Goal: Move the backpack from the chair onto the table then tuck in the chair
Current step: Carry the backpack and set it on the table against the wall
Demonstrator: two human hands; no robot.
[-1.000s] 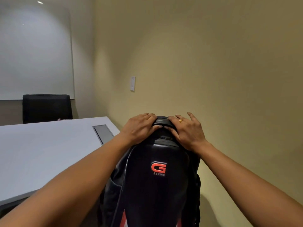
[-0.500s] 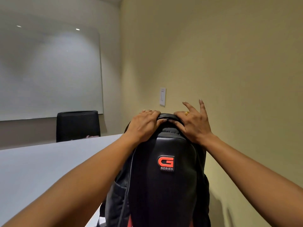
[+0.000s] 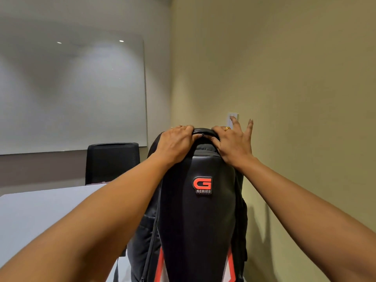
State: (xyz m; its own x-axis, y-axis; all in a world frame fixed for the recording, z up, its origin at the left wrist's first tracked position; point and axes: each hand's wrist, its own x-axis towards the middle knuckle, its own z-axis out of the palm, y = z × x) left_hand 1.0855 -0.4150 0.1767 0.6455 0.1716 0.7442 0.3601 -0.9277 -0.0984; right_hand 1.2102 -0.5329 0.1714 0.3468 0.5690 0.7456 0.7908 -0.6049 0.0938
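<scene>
a whiteboard [image 3: 73,94] hangs above a black chair [image 3: 113,161] (far end), a wall switch [image 3: 233,117] on the yellowish wall.

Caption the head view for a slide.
Both hands, left hand and right hand, grip the top handle of an upright black backpack beside a white table.

Both hands [image 3: 177,143] grip upright backpack's [image 3: 199,216] top handle [image 3: 204,132].
</scene>
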